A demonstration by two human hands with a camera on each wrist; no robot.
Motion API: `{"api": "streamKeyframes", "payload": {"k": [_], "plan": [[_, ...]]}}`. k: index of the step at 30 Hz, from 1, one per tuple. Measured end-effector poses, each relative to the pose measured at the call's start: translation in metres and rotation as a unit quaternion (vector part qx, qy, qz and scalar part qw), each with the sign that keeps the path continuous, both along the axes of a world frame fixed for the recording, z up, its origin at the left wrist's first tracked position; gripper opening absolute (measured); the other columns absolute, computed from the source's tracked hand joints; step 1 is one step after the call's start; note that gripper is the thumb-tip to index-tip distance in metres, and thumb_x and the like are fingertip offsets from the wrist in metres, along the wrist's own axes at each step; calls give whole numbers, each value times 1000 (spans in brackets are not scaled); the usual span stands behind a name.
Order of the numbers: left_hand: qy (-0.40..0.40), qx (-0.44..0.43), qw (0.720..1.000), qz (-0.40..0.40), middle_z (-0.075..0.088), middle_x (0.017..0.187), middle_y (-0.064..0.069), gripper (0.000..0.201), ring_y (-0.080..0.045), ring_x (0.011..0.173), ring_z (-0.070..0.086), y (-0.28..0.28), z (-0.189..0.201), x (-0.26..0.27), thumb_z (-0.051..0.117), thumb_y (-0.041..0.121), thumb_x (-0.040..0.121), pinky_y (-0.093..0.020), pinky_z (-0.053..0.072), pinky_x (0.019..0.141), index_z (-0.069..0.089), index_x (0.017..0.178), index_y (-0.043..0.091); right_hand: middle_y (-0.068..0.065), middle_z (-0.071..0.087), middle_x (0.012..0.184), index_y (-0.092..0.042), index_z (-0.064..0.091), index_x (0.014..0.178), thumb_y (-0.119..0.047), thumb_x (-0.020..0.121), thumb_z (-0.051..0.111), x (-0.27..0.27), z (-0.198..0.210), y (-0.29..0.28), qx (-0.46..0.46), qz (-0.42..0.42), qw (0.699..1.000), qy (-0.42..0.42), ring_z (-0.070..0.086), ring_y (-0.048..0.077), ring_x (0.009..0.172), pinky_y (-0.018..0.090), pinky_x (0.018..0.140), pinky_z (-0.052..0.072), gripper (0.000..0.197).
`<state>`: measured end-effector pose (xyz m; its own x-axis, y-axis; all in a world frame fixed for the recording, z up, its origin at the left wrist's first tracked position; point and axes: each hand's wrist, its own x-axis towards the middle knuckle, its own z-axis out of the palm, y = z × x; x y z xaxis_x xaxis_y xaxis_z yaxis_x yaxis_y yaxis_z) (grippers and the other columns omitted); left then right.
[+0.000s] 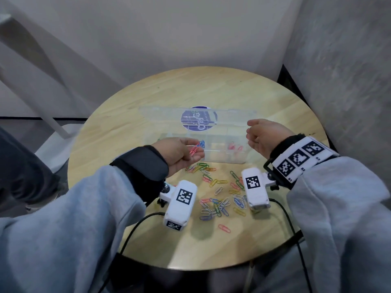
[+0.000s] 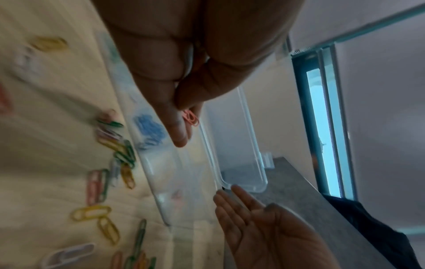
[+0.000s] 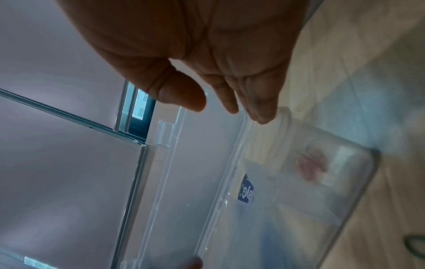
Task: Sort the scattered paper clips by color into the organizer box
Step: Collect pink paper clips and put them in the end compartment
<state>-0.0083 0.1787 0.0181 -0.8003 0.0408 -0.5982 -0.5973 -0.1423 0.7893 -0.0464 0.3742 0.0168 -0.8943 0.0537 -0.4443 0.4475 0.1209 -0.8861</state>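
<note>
A clear organizer box (image 1: 222, 161) stands mid-table with its lid (image 1: 165, 115) raised. One compartment holds blue clips (image 1: 202, 143) (image 2: 149, 129); another, to the right, holds pink clips (image 1: 234, 148) (image 3: 312, 165). My left hand (image 1: 196, 152) hovers over the box's left front and pinches pink paper clips (image 1: 195, 149) (image 2: 190, 116) between thumb and fingers. My right hand (image 1: 252, 134) (image 3: 253, 112) is open, palm inward, at the lid's right end; whether it touches the lid is unclear. Loose clips of several colours (image 1: 220, 199) lie scattered in front of the box.
The round wooden table (image 1: 232, 89) sits in a corner between grey walls. A purple round sticker (image 1: 198, 119) shows behind the lid. Black cables (image 1: 135, 229) run off the near edge. A lone pink clip (image 1: 224, 228) lies nearest me.
</note>
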Motion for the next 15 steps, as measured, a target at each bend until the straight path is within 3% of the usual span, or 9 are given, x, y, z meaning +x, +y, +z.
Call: {"api": "streamKeyframes", "payload": {"k": [1, 3, 5, 7, 9, 11, 13, 15], "plan": [[8, -7, 1000, -12, 56, 91, -15, 55, -26, 102, 56, 9, 4, -4, 18, -24, 87, -17, 55, 60, 44, 131, -4, 7, 56, 89, -4, 51, 126, 6, 90, 38, 0, 2, 3, 0, 1, 1000, 5, 52, 24, 98, 36, 100, 44, 39], [18, -23, 999, -29, 56, 87, -12, 52, -24, 100, 56, 27, 10, -13, 20, -22, 89, -19, 54, 66, 45, 130, -2, 19, 60, 104, -2, 56, 113, 8, 90, 31, 3, 8, 8, 0, 17, 1000, 6, 60, 27, 100, 34, 94, 49, 35], [24, -30, 999, -38, 55, 84, -11, 50, -23, 98, 56, 44, 14, -24, 21, -20, 90, -20, 53, 68, 49, 126, 2, 15, 59, 96, -7, 57, 91, 8, 89, 30, 6, 12, 12, 30, 49, 998, 5, 61, 20, 82, 27, 75, 50, 31], [30, -37, 998, -43, 52, 81, -10, 47, -21, 96, 55, 61, 16, -33, 22, -18, 91, -21, 52, 67, 50, 119, 7, 9, 57, 84, -12, 53, 79, 5, 90, 32, 9, 13, 18, 89, 81, 993, 1, 56, 17, 72, 27, 69, 48, 29], [44, -54, 996, -55, 49, 79, -8, 46, -19, 86, 54, 72, 16, -39, 26, -15, 92, -22, 47, 65, 51, 122, 9, 7, 59, 81, -13, 54, 77, -2, 91, 39, 13, 9, 25, 182, 113, 977, -4, 57, 20, 76, 34, 75, 52, 24], [78, -100, 987, -100, 51, 85, -7, 46, -18, 83, 53, 80, 10, -46, 37, -10, 91, -22, 48, 78, 51, 129, 11, 11, 65, 85, -12, 59, 82, -8, 89, 44, 19, 6, 30, 289, 147, 946, -4, 63, 26, 81, 40, 83, 55, 18], [111, -159, 968, -157, 53, 93, -6, 50, -22, 96, 51, 85, 5, -49, 49, -6, 87, -35, 44, 100, 51, 132, 16, 11, 68, 88, -10, 61, 90, -11, 89, 44, 26, 2, 30, 358, 183, 915, -12, 65, 27, 82, 38, 83, 54, 17], [131, -200, 951, -193, 53, 106, -8, 54, -24, 111, 49, 86, 1, -49, 55, -5, 84, -40, 38, 109, 51, 132, 18, 6, 65, 80, -12, 58, 89, -13, 89, 45, 31, -2, 27, 387, 224, 894, -22, 60, 24, 75, 33, 78, 53, 13]]}}
